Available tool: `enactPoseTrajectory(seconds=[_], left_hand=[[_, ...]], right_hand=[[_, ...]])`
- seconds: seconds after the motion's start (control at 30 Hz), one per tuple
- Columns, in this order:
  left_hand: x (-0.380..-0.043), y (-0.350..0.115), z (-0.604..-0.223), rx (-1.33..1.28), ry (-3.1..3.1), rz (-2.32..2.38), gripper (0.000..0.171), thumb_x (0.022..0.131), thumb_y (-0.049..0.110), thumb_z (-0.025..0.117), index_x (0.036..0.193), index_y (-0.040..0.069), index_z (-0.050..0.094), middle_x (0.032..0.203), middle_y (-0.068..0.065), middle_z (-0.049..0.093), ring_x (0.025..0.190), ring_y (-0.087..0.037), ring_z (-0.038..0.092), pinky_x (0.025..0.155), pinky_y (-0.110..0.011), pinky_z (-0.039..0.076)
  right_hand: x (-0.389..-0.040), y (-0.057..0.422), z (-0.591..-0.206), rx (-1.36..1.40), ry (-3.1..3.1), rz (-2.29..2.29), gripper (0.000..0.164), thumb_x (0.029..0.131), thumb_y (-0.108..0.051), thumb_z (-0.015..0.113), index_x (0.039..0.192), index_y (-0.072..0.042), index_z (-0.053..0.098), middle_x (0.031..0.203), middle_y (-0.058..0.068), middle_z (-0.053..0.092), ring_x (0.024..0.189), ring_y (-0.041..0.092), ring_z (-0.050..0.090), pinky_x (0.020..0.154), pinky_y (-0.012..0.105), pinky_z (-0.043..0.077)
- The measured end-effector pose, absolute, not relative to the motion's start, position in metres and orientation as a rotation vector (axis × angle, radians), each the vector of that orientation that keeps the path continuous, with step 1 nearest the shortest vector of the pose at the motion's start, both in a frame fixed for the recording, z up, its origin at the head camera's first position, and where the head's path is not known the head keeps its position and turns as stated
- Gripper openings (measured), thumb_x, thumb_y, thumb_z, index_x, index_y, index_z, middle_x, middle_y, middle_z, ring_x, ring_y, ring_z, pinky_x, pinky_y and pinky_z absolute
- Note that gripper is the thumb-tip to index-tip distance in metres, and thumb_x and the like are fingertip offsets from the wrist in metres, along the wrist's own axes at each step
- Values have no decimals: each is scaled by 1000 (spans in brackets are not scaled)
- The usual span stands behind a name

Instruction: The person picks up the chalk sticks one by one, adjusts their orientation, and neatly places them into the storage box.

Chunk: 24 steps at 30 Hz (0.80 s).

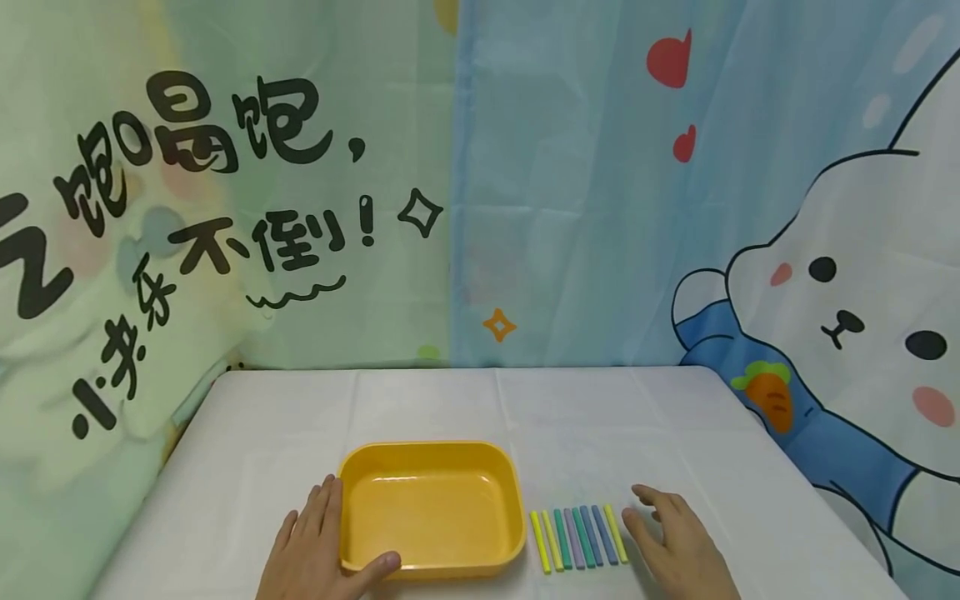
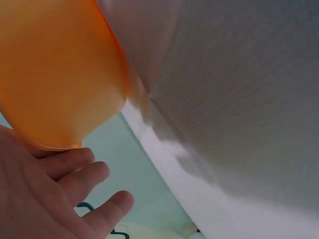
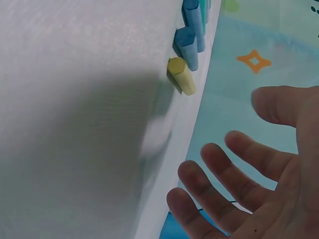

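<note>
A yellow tray (image 1: 431,512) stands on the white table. My left hand (image 1: 311,546) lies along its left side, fingers straight and the thumb at the near left corner. In the left wrist view, the fingertips (image 2: 79,174) are by the tray's edge. To the right of the tray lies a row of chalk sticks in yellow, green, purple and blue, with a yellow chalk stick (image 1: 615,533) at its right end. Just right of that stick hovers my right hand (image 1: 678,546), fingers loosely bent and holding nothing, as the right wrist view also shows.
The white tablecloth (image 1: 420,404) covers the table, whose far edge meets a hanging printed curtain (image 1: 555,208). A narrow gap separates the tray from the leftmost yellow chalk stick (image 1: 540,542).
</note>
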State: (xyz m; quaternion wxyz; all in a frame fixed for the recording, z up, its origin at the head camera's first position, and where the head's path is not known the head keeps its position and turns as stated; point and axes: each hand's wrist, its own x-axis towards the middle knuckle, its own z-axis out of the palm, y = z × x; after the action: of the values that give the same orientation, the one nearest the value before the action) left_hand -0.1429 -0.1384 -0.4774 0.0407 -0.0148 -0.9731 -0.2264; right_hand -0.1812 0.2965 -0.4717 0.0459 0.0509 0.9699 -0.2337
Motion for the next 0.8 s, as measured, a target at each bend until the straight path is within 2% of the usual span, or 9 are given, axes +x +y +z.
enactPoseTrajectory(seconds=[0.17,0.3,0.57,0.8], left_hand=[[-143,-140,-481,-59,-2956,-691,125,78,86,56,155,-9,28,155,-27,39,140,-42,42,113,-64,31],[-142,-140,-482,-65,-2952,-702,125,79,85,56,155,-10,27,155,-27,38,139,-42,42,113,-63,31],[-143,-140,-483,-67,-2947,-711,124,79,85,56,155,-9,28,156,-27,38,140,-43,41,113,-62,32],[-143,-142,-486,-88,-2921,-722,124,78,84,60,155,-9,30,156,-26,37,141,-44,40,112,-61,34]], right_hand=[[-182,288,-471,153,2969,-790,47,101,-38,60,126,2,65,106,6,69,89,21,65,77,45,58],[-182,282,-474,154,2998,-799,30,97,-24,64,113,1,72,86,-2,69,74,15,64,68,40,57],[-185,278,-478,157,3009,-758,25,92,-21,67,105,1,73,77,-3,64,69,14,58,64,35,52],[-190,274,-477,164,2976,-763,20,90,-18,73,96,1,72,77,-2,63,71,15,57,66,36,53]])
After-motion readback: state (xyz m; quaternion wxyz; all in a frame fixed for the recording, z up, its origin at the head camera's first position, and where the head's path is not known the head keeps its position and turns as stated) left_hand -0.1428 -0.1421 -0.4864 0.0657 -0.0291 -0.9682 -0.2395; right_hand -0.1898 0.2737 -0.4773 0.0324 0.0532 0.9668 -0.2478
